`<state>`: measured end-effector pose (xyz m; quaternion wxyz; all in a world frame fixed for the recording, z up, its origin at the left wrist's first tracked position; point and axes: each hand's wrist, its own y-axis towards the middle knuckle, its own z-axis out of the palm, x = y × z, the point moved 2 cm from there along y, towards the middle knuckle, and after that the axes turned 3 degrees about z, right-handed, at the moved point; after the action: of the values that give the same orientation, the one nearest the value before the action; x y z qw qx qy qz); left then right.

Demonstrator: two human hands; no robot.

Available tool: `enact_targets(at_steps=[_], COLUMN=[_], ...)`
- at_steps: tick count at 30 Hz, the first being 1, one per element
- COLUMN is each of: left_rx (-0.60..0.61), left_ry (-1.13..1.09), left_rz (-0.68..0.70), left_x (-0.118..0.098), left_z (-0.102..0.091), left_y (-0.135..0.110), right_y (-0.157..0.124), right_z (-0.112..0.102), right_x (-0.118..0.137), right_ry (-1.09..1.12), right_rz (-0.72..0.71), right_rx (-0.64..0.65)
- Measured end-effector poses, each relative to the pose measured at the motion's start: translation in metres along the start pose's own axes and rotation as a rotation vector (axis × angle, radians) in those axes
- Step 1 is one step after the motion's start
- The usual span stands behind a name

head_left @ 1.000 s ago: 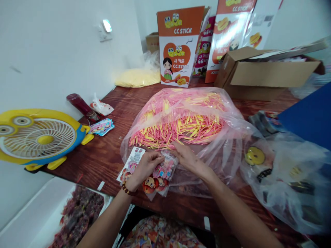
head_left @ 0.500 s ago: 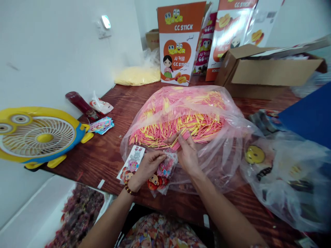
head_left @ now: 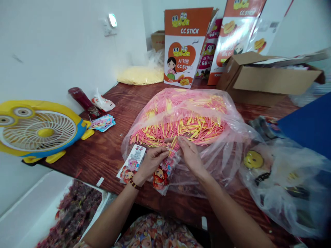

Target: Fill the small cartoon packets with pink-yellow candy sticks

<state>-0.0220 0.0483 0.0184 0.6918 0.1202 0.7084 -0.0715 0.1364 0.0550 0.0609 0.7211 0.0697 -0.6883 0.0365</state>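
Note:
My left hand (head_left: 154, 161), with a beaded bracelet at the wrist, pinches the upper edge of a small printed packet (head_left: 162, 175) with a red-haired cartoon figure on it. A bunch of thin pink and yellow sticks (head_left: 173, 146) stands at the packet's mouth, its lower part inside. My right hand (head_left: 190, 155) has its fingers closed around the upper part of that bunch. Just beyond both hands lies a large clear pink plastic bag (head_left: 232, 117) filled with loose pink and yellow sticks (head_left: 165, 132). Left of my left hand is a stack of flat printed packets (head_left: 132, 162).
A yellow minion-shaped fan (head_left: 45, 132), a dark red bottle (head_left: 80, 100) and tissues (head_left: 103, 103) stand at the left. Printed cartons (head_left: 187, 44) and an open cardboard box (head_left: 274, 81) line the back. At right lies a clear plastic bag (head_left: 281, 206). A white tub (head_left: 31, 203) sits below left.
My right hand has brought the bunch of sticks down and left, so its lower end is now inside the packet. The packet has turned more upright. The camera view has shifted slightly.

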Motion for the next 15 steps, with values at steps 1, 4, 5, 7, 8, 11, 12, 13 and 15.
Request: enact_targets(at_steps=[1,4,5,7,8,11,12,13,15], left_rx=[-0.007,-0.031,-0.037,-0.042,-0.047,-0.068,-0.074,-0.081,-0.098], left_ry=[0.000,-0.005,-0.017,-0.051,-0.071,-0.131,-0.149,-0.166,-0.201], left_rz=[0.008,0.041,0.049,0.058,0.061,0.070,0.074,0.083,0.108], left_x=[-0.002,-0.007,-0.008,-0.008,-0.008,-0.006,-0.006,-0.005,-0.005], left_z=[0.000,0.001,0.002,0.002,0.002,0.003,0.003,0.004,0.004], left_y=[0.001,0.003,0.004,0.006,0.007,0.009,0.009,0.010,0.012], right_y=[0.002,0.006,0.008,0.009,0.010,0.014,0.015,0.016,0.020], right_z=[-0.001,-0.004,-0.004,-0.006,-0.006,-0.006,-0.006,-0.005,-0.004], right_x=[0.002,0.007,0.009,0.013,0.015,0.021,0.022,0.024,0.029], right_ry=[-0.026,-0.074,-0.071,-0.053,-0.048,-0.057,-0.059,-0.065,-0.098], right_rz=[-0.005,-0.046,-0.049,-0.030,-0.011,0.074,0.099,0.109,0.072], right_rx=[-0.003,0.013,0.019,0.021,0.017,0.020,0.026,0.033,0.058])
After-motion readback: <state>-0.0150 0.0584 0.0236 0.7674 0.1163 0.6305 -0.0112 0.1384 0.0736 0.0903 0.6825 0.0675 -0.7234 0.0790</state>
